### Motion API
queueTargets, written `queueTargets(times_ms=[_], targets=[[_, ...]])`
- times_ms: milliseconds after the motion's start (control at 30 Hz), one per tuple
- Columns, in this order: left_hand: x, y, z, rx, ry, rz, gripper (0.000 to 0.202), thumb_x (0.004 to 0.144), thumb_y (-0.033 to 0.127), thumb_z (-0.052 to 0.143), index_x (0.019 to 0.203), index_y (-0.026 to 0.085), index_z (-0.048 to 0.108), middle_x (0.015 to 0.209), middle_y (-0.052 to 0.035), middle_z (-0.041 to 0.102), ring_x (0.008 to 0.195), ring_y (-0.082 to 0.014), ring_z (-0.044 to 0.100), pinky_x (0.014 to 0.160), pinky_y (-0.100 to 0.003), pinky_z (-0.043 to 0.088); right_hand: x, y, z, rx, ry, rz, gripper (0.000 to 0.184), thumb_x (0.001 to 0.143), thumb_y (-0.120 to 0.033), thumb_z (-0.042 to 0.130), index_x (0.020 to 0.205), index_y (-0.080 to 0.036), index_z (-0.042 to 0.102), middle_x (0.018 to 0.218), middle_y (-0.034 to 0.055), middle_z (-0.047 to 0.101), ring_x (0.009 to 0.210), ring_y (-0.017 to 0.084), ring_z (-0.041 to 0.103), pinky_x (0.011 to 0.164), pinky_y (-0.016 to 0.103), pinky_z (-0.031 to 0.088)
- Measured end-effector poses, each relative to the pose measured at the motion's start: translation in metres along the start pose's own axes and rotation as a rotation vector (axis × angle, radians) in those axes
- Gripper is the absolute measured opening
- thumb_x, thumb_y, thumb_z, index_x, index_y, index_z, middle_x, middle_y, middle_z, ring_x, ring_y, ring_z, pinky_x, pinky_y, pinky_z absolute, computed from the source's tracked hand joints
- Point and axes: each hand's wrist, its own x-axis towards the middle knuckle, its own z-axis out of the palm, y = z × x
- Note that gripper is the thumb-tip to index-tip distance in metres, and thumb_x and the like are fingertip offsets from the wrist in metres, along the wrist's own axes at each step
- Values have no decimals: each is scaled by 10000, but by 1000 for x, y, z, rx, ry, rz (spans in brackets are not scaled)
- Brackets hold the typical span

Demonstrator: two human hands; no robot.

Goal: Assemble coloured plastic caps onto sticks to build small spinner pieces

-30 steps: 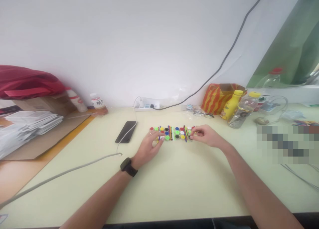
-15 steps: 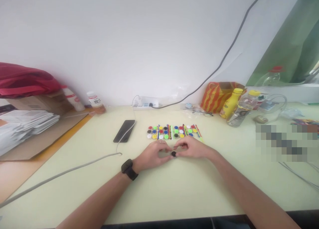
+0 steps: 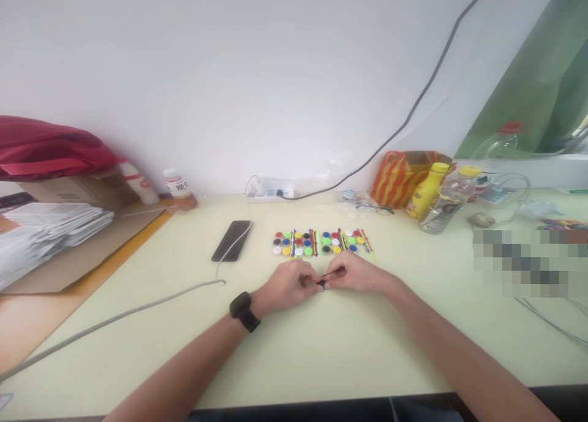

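My left hand (image 3: 288, 285), with a black watch (image 3: 245, 312) on its wrist, is closed, its thumb and fingertips pinching a small black disc (image 3: 323, 283) just above the table. From the other side my right hand (image 3: 353, 271) meets it, the thumb touching the disc. A thin dark stick (image 3: 329, 275) is pinched in the right fingers; its ends are partly hidden. Just beyond my hands lie rows of small coloured round pieces (image 3: 304, 243) in red, green, yellow, blue, black and white. Bundles of thin coloured sticks (image 3: 315, 242) lie between the groups.
A phone (image 3: 232, 241) with a white cable lies to the left. Against the wall sits a power strip (image 3: 271, 192). A striped bag (image 3: 390, 180), a yellow bottle (image 3: 427, 189) and a clear bottle (image 3: 443, 209) stand at the right. Stacked white packets (image 3: 59, 223) are at far left.
My fingertips have closed in tighter around the black disc, which now shows less. The left hand has shifted slightly to the right, and the right fingers have curled more.
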Motion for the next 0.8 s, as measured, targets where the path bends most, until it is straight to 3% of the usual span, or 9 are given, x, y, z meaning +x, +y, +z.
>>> queueTargets(times_ms=[133, 267, 333, 433, 533, 633, 800], targets=[[-2, 1, 2, 11, 21, -23, 158, 881, 383, 708, 864, 227, 732, 748, 4, 648, 720, -163, 570, 665, -283, 417, -3, 7, 7, 56, 53, 15, 336, 800, -453, 746, 650, -163, 665, 586, -36, 448, 582, 106, 339, 519, 258, 234], [-4, -1, 0, -65, 63, -18, 228, 896, 416, 700, 1032, 236, 728, 840, -3, 657, 722, -152, 542, 668, -278, 415, -10, 6, 13, 79, 179, -41, 321, 845, -471, 717, 969, -177, 750, 771, 32, 618, 672, 156, 463, 580, 276, 339], [-4, -2, -2, -111, 112, -28, 299, 909, 438, 689, 1132, 240, 707, 876, -10, 657, 722, -151, 516, 676, -280, 421, -13, 1, 13, 106, 220, -44, 301, 950, -463, 576, 1062, -206, 688, 803, 23, 590, 700, 165, 464, 628, 287, 362], [-3, -4, -4, -200, 194, -27, 324, 945, 446, 652, 1179, 223, 680, 888, -19, 655, 749, -153, 518, 699, -283, 436, -16, -8, 15, 175, 207, -49, 226, 1042, -340, 352, 1052, -230, 549, 793, -9, 510, 726, 167, 450, 712, 305, 385], [-1, -4, -3, -292, 235, -19, 322, 968, 426, 628, 1205, 211, 665, 888, -24, 670, 754, -151, 537, 686, -280, 434, -17, -14, 20, 210, 134, -71, 104, 1032, -240, 343, 1051, -248, 444, 791, -34, 477, 734, 163, 442, 753, 309, 387], [0, -6, -2, -340, 199, -22, 252, 959, 391, 645, 1110, 205, 723, 877, -30, 701, 726, -143, 536, 658, -275, 414, -16, -17, 24, 202, 98, -84, 88, 1023, -203, 364, 1063, -257, 420, 848, -25, 514, 787, 168, 473, 781, 311, 390], [0, -8, -3, -369, 158, -77, 158, 911, 317, 692, 885, 190, 783, 774, -26, 714, 667, -129, 514, 618, -268, 378, -19, -16, 21, 133, 184, -43, 41, 992, -207, 449, 987, -243, 469, 917, -7, 517, 778, 156, 472, 707, 282, 371]])
